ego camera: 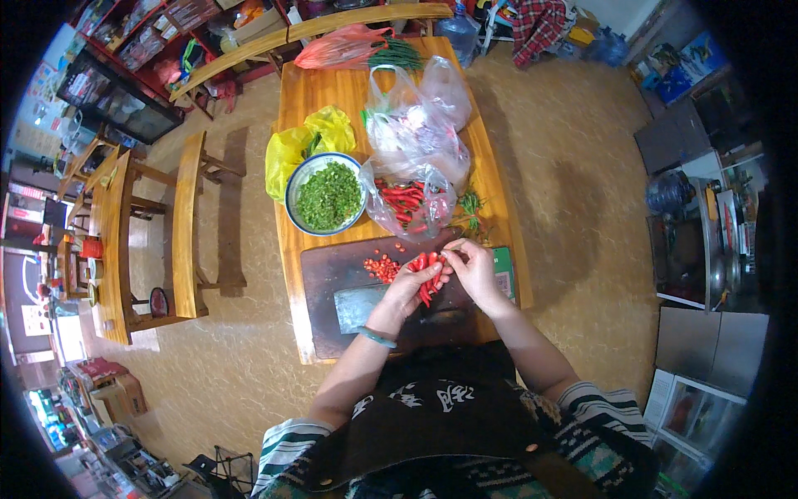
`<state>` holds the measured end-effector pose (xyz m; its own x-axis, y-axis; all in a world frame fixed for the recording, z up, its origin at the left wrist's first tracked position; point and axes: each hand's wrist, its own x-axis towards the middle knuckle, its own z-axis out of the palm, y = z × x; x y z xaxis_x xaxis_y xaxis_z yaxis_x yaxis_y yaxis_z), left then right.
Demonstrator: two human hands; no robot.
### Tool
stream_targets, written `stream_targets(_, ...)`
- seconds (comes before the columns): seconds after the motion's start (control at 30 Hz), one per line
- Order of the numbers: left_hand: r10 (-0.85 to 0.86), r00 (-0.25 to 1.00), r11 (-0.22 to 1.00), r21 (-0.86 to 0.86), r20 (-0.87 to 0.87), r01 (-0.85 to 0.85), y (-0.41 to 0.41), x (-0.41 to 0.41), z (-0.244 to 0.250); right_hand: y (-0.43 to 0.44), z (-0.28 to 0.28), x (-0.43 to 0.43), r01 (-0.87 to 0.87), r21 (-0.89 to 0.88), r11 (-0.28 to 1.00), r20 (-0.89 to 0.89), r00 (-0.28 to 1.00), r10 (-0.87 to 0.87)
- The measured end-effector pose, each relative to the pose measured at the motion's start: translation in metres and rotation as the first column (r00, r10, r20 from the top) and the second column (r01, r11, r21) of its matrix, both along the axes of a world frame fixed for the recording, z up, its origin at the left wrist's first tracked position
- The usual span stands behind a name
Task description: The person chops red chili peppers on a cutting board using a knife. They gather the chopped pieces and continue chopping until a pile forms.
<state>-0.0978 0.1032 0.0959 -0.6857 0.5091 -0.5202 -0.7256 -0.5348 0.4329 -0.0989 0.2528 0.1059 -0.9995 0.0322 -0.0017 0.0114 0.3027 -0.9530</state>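
Observation:
A bunch of whole red chili peppers is gripped in my left hand, which wears a pale green bangle on its wrist. My right hand pinches at the stem end of the bunch with thumb and forefinger; the exact grip is too small to make out. Both hands are above a dark cutting board. Chopped red chili lies in a small heap left of my hands. The broad blade of a cleaver rests flat on the board, partly hidden by my left forearm.
Beyond the board stand a bowl of chopped greens and an open clear plastic bag of red chilies. Green stems lie right of it. Further back are yellow bags and a red bag. A green card lies at right.

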Motion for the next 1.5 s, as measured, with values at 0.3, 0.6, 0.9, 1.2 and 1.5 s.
stream_targets(0.3, -0.068, 0.990, 0.993, -0.103, -0.124, 0.056, 0.007, 0.009, -0.022, 0.020, -0.019, 0.008, 0.376, -0.769, 0.518, 0.583, 0.745, 0.324)
stream_targets(0.6, 0.044, 0.999, 0.995, 0.089, -0.018, -0.042, -0.009, 0.009, -0.035, 0.062, -0.060, -0.015, 0.415, -0.513, 0.752, 0.529, 0.842, -0.104)
stream_targets(0.9, 0.373, 0.928, 0.901, -0.231, -0.026, -0.368, -0.098, 0.051, -0.038, 0.023, -0.026, 0.026, -0.456, 0.354, 0.816, 0.308, 0.881, 0.359)
stream_targets(1.2, 0.476, 0.824, 0.312, -0.817, -0.306, -0.484, -0.216, 0.139, -0.083, -0.036, -0.066, 0.076, -0.679, 0.619, 0.394, 0.374, 0.696, 0.613)
stream_targets(1.5, -0.397, 0.833, -0.145, -0.870, -0.386, -0.472, -0.170, 0.132, -0.095, -0.039, -0.019, 0.082, -0.540, 0.180, 0.822, 0.453, 0.787, 0.418)
